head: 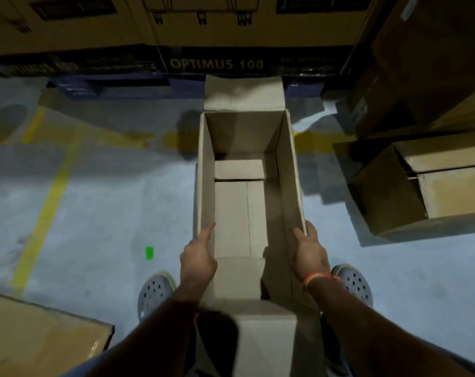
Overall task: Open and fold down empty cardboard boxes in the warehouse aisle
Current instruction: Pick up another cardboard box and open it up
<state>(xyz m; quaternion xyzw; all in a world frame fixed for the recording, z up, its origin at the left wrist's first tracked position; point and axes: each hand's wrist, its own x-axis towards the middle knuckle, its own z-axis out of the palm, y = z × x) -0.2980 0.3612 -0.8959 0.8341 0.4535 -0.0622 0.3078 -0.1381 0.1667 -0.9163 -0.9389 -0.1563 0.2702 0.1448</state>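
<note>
One open cardboard box [239, 208] stands on the floor [100, 208] between the two hands, long axis running away from the person. Left hand [198, 258] grips the left wall near the top edge, thumb inside against the wall, remaining fingers hidden behind it. Right hand [309, 254] grips the right wall the same way, thumb inside, fingers wrapped over the outside (orange wristband [316, 278] on that wrist). Two end flaps visible: far flap [243, 93] standing up beyond the hands, near flap [266, 341] folded out toward the person below the wrists. Two grey perforated clogs [156, 291], one outboard of each hand. One small green scrap [149, 253] left of the left hand. Other boxes [421, 186]: two right of the right hand, one [37, 338] below-left of the left forearm.
</note>
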